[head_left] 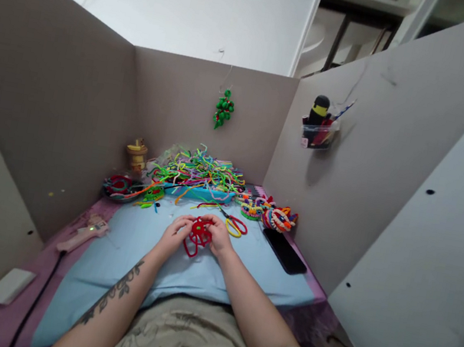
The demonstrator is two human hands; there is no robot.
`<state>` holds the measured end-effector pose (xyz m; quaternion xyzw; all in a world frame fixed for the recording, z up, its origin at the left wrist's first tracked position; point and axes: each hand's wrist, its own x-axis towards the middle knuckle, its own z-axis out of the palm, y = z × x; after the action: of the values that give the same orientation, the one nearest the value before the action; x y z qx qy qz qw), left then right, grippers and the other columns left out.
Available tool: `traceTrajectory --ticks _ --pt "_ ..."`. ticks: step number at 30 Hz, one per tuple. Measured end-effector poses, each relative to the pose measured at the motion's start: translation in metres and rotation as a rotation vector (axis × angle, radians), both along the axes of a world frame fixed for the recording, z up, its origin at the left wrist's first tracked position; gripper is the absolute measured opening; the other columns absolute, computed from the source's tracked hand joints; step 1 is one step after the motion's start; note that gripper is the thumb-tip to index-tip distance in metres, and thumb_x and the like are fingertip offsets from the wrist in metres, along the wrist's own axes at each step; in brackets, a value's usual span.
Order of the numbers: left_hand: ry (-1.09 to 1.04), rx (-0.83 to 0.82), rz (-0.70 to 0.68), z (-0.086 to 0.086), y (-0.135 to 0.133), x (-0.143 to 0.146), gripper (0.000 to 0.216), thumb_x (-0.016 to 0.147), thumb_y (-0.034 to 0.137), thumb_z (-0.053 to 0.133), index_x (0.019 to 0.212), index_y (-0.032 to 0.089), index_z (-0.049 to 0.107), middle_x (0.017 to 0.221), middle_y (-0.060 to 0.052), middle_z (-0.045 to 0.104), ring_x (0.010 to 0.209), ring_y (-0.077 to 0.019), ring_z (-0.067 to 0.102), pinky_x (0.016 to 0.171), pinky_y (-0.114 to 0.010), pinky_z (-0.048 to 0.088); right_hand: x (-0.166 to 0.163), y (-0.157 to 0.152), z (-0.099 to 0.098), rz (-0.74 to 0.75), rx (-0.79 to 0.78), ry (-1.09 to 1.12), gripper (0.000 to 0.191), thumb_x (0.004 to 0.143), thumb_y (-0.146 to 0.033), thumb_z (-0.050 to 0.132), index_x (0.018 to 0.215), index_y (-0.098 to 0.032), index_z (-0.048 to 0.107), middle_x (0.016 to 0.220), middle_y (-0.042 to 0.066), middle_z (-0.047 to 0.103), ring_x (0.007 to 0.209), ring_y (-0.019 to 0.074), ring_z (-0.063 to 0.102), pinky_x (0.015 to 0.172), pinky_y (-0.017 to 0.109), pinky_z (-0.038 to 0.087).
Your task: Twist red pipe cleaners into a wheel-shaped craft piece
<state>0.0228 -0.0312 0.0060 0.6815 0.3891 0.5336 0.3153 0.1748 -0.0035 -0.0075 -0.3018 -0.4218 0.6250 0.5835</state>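
Both hands hold a red pipe-cleaner piece [200, 232] above the blue cloth, near the middle of the table. It has a round body with a small yellow-green spot and loose strands, one looping downward. My left hand [177, 232] grips its left side with closed fingers. On the right side, my right hand [218, 235] pinches its edge. Scissors [237, 226] with red and yellow handles lie just beyond my right hand. Behind them, a blue tray [201, 194] carries a heap of colourful pipe cleaners [201, 168].
Finished colourful pieces [280, 218] and a black phone [285, 252] lie at right. A pink glue gun [84, 236] with a black cord and a white box [8, 286] are at left. A bowl [121, 188] stands back left. Grey panels [211, 86] enclose the table.
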Motion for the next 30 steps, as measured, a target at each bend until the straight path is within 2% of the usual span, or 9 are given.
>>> traceTrajectory --ticks 7,11,14,16,18,21,24,26,30 --pt "0.101 0.028 0.109 -0.006 0.005 -0.003 0.026 0.080 0.037 0.053 0.067 0.018 0.066 0.097 -0.008 0.063 0.095 -0.0208 0.057 0.092 -0.039 0.040 -0.002 0.000 -0.001 -0.092 0.111 -0.111 0.046 0.053 -0.010 0.047 0.095 -0.020 0.063 0.086 0.001 0.067 0.075 0.0170 0.060 0.061 0.026 0.048" --pt "0.122 -0.004 0.025 -0.004 0.001 0.002 0.026 0.080 0.036 0.052 0.071 0.018 0.069 0.104 -0.010 0.063 0.100 -0.0217 0.057 0.093 -0.038 0.041 -0.003 0.006 -0.007 -0.159 0.020 -0.145 0.037 0.053 -0.012 0.044 0.085 -0.019 0.061 0.078 0.001 0.064 0.067 0.0164 0.059 0.057 0.026 0.047" --pt "0.129 0.003 0.004 -0.003 -0.001 0.004 0.023 0.079 0.034 0.055 0.070 0.018 0.068 0.107 -0.010 0.063 0.102 -0.0222 0.057 0.094 -0.038 0.041 -0.001 0.011 -0.011 -0.210 0.018 -0.205 0.034 0.053 -0.013 0.042 0.082 -0.018 0.060 0.082 0.003 0.064 0.070 0.0172 0.059 0.059 0.027 0.047" --pt "0.119 0.036 0.042 -0.004 0.001 0.002 0.023 0.080 0.034 0.054 0.069 0.018 0.066 0.105 -0.010 0.064 0.100 -0.0217 0.058 0.093 -0.038 0.042 0.001 0.011 -0.012 -0.280 0.097 -0.288 0.036 0.055 -0.013 0.042 0.086 -0.018 0.060 0.090 0.004 0.064 0.077 0.0181 0.059 0.065 0.029 0.048" --pt "0.080 0.066 0.123 -0.006 0.004 0.000 0.024 0.081 0.035 0.052 0.071 0.018 0.065 0.104 -0.010 0.064 0.098 -0.0212 0.058 0.090 -0.037 0.044 0.004 0.007 -0.009 -0.442 0.219 -0.407 0.035 0.059 -0.014 0.044 0.091 -0.018 0.060 0.096 0.006 0.061 0.083 0.0185 0.057 0.070 0.030 0.047" --pt "0.038 0.088 0.306 -0.011 0.010 -0.005 0.024 0.082 0.036 0.050 0.073 0.018 0.064 0.100 -0.010 0.063 0.095 -0.0214 0.058 0.084 -0.036 0.047 0.004 -0.003 -0.004 -0.645 0.411 -0.591 0.019 0.070 -0.019 0.046 0.085 -0.018 0.058 0.087 0.005 0.059 0.079 0.0173 0.055 0.070 0.029 0.045" --pt "0.070 0.135 0.434 -0.014 0.013 -0.008 0.023 0.082 0.035 0.050 0.075 0.018 0.064 0.096 -0.009 0.064 0.094 -0.0216 0.058 0.086 -0.037 0.046 -0.002 -0.014 -0.001 -0.461 0.511 -0.724 0.010 0.076 -0.027 0.052 0.080 -0.019 0.056 0.071 0.001 0.057 0.064 0.0140 0.053 0.062 0.026 0.044" --pt "0.095 0.175 0.465 -0.015 0.013 -0.009 0.022 0.082 0.033 0.050 0.076 0.018 0.064 0.094 -0.009 0.064 0.093 -0.0214 0.058 0.086 -0.036 0.045 -0.008 -0.018 -0.003 -0.342 0.510 -0.755 0.018 0.073 -0.033 0.060 0.084 -0.020 0.055 0.068 -0.002 0.058 0.058 0.0121 0.051 0.058 0.024 0.042" --pt "0.130 0.212 0.473 -0.012 0.009 -0.007 0.021 0.083 0.032 0.048 0.076 0.019 0.063 0.091 -0.008 0.064 0.091 -0.0207 0.058 0.085 -0.035 0.046 -0.014 -0.018 -0.007 -0.258 0.480 -0.666 0.029 0.069 -0.036 0.066 0.090 -0.019 0.055 0.069 -0.002 0.061 0.058 0.0118 0.053 0.057 0.024 0.043"
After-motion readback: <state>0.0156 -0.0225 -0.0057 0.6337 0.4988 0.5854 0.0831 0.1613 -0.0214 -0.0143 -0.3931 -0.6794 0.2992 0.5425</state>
